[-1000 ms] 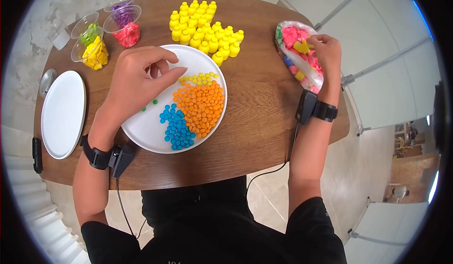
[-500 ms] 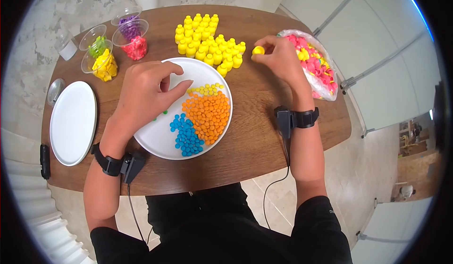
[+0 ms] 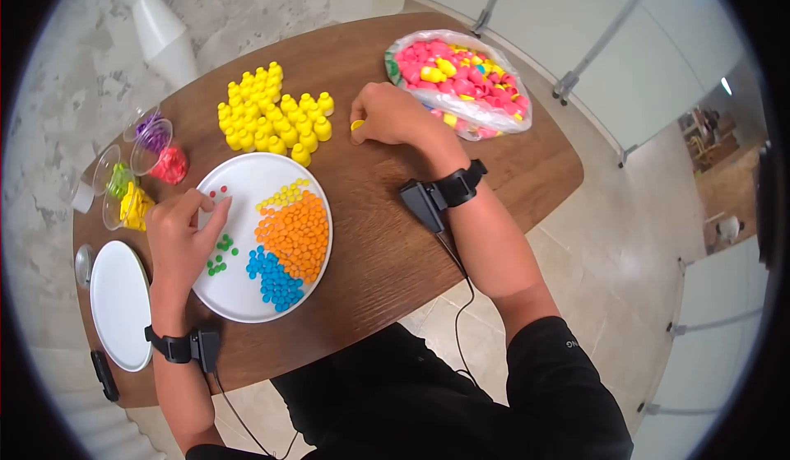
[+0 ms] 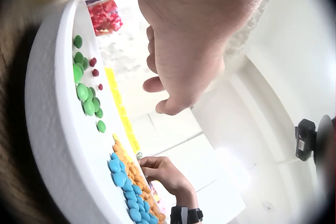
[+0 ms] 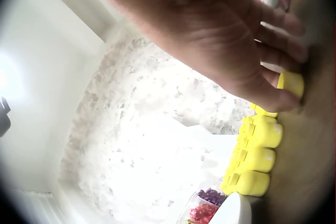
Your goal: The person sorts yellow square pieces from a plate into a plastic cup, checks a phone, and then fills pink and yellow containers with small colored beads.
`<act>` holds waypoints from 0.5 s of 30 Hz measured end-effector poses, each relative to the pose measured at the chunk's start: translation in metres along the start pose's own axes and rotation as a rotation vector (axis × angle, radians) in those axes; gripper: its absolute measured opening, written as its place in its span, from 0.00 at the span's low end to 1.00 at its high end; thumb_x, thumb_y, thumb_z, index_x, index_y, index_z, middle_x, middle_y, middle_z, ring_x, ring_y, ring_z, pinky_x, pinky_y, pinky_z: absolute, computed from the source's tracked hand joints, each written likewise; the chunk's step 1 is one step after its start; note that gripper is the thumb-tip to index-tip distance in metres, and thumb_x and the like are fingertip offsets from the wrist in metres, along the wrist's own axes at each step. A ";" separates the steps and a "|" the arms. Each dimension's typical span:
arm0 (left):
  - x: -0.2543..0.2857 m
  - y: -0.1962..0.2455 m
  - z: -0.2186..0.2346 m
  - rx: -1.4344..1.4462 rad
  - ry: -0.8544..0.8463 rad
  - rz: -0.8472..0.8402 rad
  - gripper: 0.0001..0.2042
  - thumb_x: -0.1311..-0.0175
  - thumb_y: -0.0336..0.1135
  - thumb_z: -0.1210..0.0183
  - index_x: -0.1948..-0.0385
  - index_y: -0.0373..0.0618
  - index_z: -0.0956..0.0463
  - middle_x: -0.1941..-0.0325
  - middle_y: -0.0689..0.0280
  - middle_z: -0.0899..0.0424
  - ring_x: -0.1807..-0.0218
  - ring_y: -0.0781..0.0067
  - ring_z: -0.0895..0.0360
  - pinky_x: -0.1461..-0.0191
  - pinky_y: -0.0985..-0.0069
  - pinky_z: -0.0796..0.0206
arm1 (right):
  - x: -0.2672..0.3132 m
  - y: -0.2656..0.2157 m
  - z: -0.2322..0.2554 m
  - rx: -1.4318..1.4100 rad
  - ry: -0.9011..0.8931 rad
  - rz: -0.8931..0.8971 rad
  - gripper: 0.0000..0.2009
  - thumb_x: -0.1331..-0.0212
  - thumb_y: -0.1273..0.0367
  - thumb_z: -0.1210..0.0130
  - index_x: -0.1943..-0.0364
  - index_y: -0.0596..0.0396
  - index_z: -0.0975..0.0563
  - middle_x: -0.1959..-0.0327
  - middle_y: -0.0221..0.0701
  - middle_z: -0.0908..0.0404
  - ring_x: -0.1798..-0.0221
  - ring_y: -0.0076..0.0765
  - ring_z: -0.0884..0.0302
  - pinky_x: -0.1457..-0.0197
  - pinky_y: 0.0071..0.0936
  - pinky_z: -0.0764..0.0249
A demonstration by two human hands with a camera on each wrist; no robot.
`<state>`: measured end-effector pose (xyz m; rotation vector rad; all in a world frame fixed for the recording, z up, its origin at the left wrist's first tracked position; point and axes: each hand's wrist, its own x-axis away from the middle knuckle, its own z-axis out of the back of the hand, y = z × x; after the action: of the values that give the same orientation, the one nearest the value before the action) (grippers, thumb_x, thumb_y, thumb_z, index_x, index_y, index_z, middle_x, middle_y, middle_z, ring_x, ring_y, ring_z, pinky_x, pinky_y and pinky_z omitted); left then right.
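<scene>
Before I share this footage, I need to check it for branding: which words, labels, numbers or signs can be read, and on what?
"NG": on the black right sleeve; any further letters cannot be made out.
Too blurred to read: the pale patch on the black device in the left wrist view.
No readable text on the yellow bottles or plastic bag.

A black short-sleeved shirt point(image 3: 568, 378) and cabled black wrist cameras point(image 3: 423, 206) are worn.

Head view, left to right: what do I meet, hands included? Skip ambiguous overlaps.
Oval-looking white plate → left hand → cluster of yellow bottle-shaped pieces → right hand pinching a small round yellow piece → clear plastic bag of mostly pink pieces.
</scene>
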<state>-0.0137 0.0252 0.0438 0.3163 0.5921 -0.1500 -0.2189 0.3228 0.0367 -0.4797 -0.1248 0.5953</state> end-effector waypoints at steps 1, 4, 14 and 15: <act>0.000 0.000 -0.002 0.006 0.018 -0.016 0.13 0.45 0.33 0.25 0.79 0.42 0.23 0.86 0.61 0.29 0.84 0.65 0.32 0.77 0.67 0.43 | 0.001 -0.002 0.001 0.026 -0.004 -0.004 0.15 0.55 0.65 0.29 0.63 0.57 0.11 0.67 0.45 0.11 0.61 0.51 0.13 0.54 0.42 0.18; 0.001 0.002 -0.002 0.009 0.004 -0.020 0.13 0.45 0.33 0.25 0.80 0.42 0.23 0.86 0.61 0.29 0.84 0.65 0.32 0.76 0.67 0.43 | 0.003 0.011 0.002 0.011 0.081 0.074 0.15 0.52 0.65 0.29 0.62 0.58 0.12 0.70 0.40 0.11 0.66 0.42 0.13 0.59 0.38 0.19; 0.001 0.005 0.001 -0.033 0.012 -0.002 0.13 0.45 0.31 0.26 0.80 0.41 0.23 0.86 0.62 0.29 0.84 0.66 0.33 0.77 0.68 0.45 | 0.019 0.150 0.121 -0.030 0.469 -0.300 0.12 0.49 0.67 0.36 0.77 0.65 0.17 0.82 0.40 0.19 0.78 0.35 0.22 0.71 0.39 0.28; 0.002 0.005 0.001 -0.034 0.016 -0.001 0.13 0.45 0.31 0.26 0.80 0.41 0.23 0.86 0.62 0.29 0.84 0.66 0.33 0.77 0.68 0.45 | 0.025 0.153 0.125 -0.029 0.470 -0.296 0.12 0.49 0.67 0.36 0.77 0.65 0.17 0.82 0.40 0.19 0.78 0.35 0.22 0.71 0.39 0.28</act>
<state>-0.0107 0.0296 0.0451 0.2847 0.6103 -0.1379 -0.3070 0.4970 0.0750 -0.6043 0.2407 0.1805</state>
